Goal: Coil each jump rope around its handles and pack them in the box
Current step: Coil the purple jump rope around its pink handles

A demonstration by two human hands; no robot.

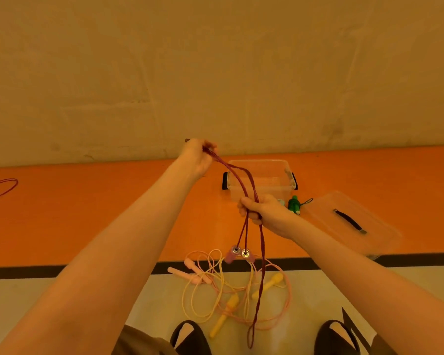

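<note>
Item in hand: one dark red rope (244, 187), folded into several strands. My left hand (195, 157) is raised up and left of the box (259, 181) and pinches the folded bend of the strands; my right hand (263, 213), just in front of the box, is closed round the same strands lower down, so the length between the two hands stays taut and even for folding. Below the right hand the two pink handles (240, 253) hang side by side, and a long loop drops beyond them toward my shoes (190, 338); I judge the coiling around the handles not yet begun. Box: clear, open, on the orange floor (87, 213), nothing certain inside. Its lid (349, 221) lies to the box's right. A green rope (294, 204) sits bundled against the box's front right corner. Nearer me than the box, a pink rope (194, 272) and a yellow rope (231, 306) lie tangled loose, unwound. Far left of the box, a thin red loop (3, 189) at the frame edge.
</note>
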